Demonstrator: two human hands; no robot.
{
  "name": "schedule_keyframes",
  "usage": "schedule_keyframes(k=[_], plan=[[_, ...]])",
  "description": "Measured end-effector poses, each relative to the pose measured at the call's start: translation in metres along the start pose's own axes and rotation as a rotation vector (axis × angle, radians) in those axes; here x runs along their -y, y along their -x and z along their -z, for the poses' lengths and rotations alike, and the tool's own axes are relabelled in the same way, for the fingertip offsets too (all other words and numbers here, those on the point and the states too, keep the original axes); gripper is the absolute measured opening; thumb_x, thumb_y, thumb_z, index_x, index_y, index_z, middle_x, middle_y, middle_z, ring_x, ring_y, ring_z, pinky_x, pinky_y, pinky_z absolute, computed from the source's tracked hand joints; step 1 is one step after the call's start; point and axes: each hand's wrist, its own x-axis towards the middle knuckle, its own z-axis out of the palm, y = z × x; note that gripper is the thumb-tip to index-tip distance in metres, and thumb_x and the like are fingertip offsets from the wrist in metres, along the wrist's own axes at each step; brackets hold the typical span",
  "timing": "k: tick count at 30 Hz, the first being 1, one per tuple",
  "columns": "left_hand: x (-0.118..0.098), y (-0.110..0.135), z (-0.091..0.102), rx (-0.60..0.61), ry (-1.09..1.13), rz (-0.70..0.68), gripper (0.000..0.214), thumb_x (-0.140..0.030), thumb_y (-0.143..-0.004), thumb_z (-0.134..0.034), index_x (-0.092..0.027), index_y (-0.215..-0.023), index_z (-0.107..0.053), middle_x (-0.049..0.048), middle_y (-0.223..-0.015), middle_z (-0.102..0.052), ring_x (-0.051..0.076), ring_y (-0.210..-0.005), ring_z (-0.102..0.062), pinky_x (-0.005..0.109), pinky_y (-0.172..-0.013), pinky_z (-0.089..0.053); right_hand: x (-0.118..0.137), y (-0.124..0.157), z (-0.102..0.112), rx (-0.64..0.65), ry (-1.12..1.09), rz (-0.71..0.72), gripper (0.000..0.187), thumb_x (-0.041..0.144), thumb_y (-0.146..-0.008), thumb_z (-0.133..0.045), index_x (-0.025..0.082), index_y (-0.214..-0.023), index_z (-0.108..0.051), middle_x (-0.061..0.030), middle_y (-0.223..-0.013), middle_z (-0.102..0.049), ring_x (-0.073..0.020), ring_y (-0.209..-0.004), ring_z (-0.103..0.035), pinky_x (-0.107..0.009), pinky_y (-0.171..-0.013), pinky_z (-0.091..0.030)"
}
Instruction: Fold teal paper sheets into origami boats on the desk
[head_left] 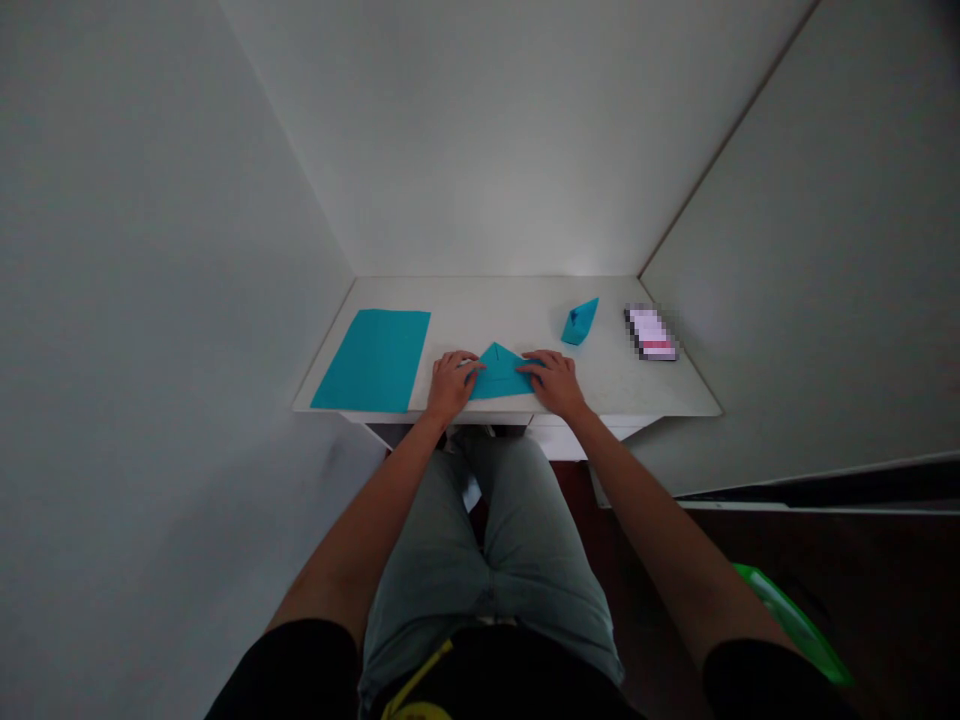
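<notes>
A piece of blue paper [501, 375], folded to a peaked shape with crease lines across it, lies near the front edge of the desk. My left hand [451, 385] has its curled fingers on the paper's left end. On the opposite end rests my right hand [553, 382], its fingers bent over the paper's corner. The fingers partly cover both ends of the paper, so those corners are hidden. Beyond my right hand stands a folded blue paper boat [580, 322].
Flat blue sheets or a sheet [379, 360] lie on the left of the white desk [495, 300]. A phone with a blurred screen [651, 333] is at the right. Walls close in the desk's back and sides. A green object [795, 620] is low at the right.
</notes>
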Motion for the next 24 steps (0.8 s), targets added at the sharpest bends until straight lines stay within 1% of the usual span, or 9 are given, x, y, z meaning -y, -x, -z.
schedule_keyframes(k=[3, 5, 7, 9, 13, 20, 22, 24], plan=[[-0.007, 0.008, 0.006, 0.114, -0.01, -0.06, 0.029, -0.016, -0.098, -0.063, -0.03, -0.116, -0.081, 0.0082, -0.129, -0.076, 0.032, -0.127, -0.063, 0.056, -0.117, -0.04, 0.004, 0.008, 0.003, 0.051, 0.008, 0.043, 0.034, 0.034, -0.107, -0.054, 0.033, -0.132, -0.076, -0.006, -0.142, -0.074, -0.0337, -0.136, -0.06, -0.059, -0.112, -0.036], [-0.011, 0.019, 0.012, 0.155, -0.034, -0.099, 0.031, -0.024, -0.096, -0.069, -0.031, -0.125, -0.079, 0.0078, -0.137, -0.075, 0.032, -0.133, -0.062, 0.058, -0.122, -0.034, 0.005, 0.018, 0.007, 0.049, 0.026, 0.066, 0.038, 0.046, -0.106, -0.059, 0.033, -0.139, -0.073, -0.0066, -0.144, -0.073, -0.0358, -0.14, -0.057, -0.06, -0.115, -0.033], [-0.013, 0.032, 0.017, 0.169, -0.065, -0.122, 0.041, -0.035, -0.092, -0.078, -0.033, -0.133, -0.075, 0.0084, -0.148, -0.069, 0.035, -0.142, -0.058, 0.06, -0.126, -0.028, 0.005, 0.03, 0.012, 0.042, 0.053, 0.078, 0.047, 0.056, -0.102, -0.065, 0.034, -0.143, -0.071, -0.007, -0.147, -0.071, -0.039, -0.146, -0.051, -0.06, -0.117, -0.032], [-0.013, 0.043, 0.02, 0.189, -0.08, -0.139, 0.05, -0.04, -0.09, -0.082, -0.034, -0.138, -0.072, 0.0088, -0.154, -0.066, 0.035, -0.147, -0.055, 0.06, -0.127, -0.028, 0.004, 0.041, 0.017, 0.048, 0.073, 0.079, 0.056, 0.062, -0.097, -0.071, 0.036, -0.146, -0.069, -0.0069, -0.151, -0.068, -0.0409, -0.147, -0.049, -0.06, -0.116, -0.034], [-0.01, 0.053, 0.02, 0.206, -0.061, -0.148, 0.047, -0.041, -0.092, -0.082, -0.035, -0.138, -0.072, 0.0073, -0.153, -0.067, 0.033, -0.145, -0.058, 0.056, -0.126, -0.033, 0.001, 0.054, 0.021, 0.036, 0.108, 0.06, 0.061, 0.067, -0.093, -0.075, 0.038, -0.146, -0.068, -0.0067, -0.155, -0.065, -0.0422, -0.146, -0.05, -0.06, -0.115, -0.036], [-0.007, 0.052, 0.018, 0.194, -0.029, -0.13, 0.041, -0.042, -0.092, -0.082, -0.035, -0.132, -0.075, 0.0047, -0.149, -0.07, 0.03, -0.139, -0.063, 0.055, -0.125, -0.035, -0.003, 0.063, 0.023, 0.004, 0.117, 0.032, 0.076, 0.076, -0.093, -0.067, 0.031, -0.154, -0.061, -0.0121, -0.164, -0.055, -0.0443, -0.143, -0.05, -0.062, -0.114, -0.037], [-0.006, 0.053, 0.019, 0.196, -0.012, -0.121, 0.04, -0.04, -0.091, -0.084, -0.035, -0.129, -0.076, 0.0044, -0.147, -0.071, 0.03, -0.138, -0.063, 0.055, -0.125, -0.034, -0.005, 0.064, 0.024, 0.006, 0.111, 0.035, 0.077, 0.077, -0.094, -0.064, 0.029, -0.154, -0.06, -0.0131, -0.163, -0.056, -0.0445, -0.142, -0.05, -0.063, -0.113, -0.037], [-0.006, 0.053, 0.019, 0.196, 0.003, -0.104, 0.041, -0.034, -0.089, -0.085, -0.035, -0.128, -0.076, 0.0041, -0.145, -0.072, 0.029, -0.137, -0.064, 0.056, -0.126, -0.034, -0.007, 0.065, 0.025, 0.011, 0.105, 0.04, 0.074, 0.075, -0.096, -0.063, 0.027, -0.153, -0.061, -0.0133, -0.16, -0.06, -0.0438, -0.141, -0.052, -0.063, -0.112, -0.037]])
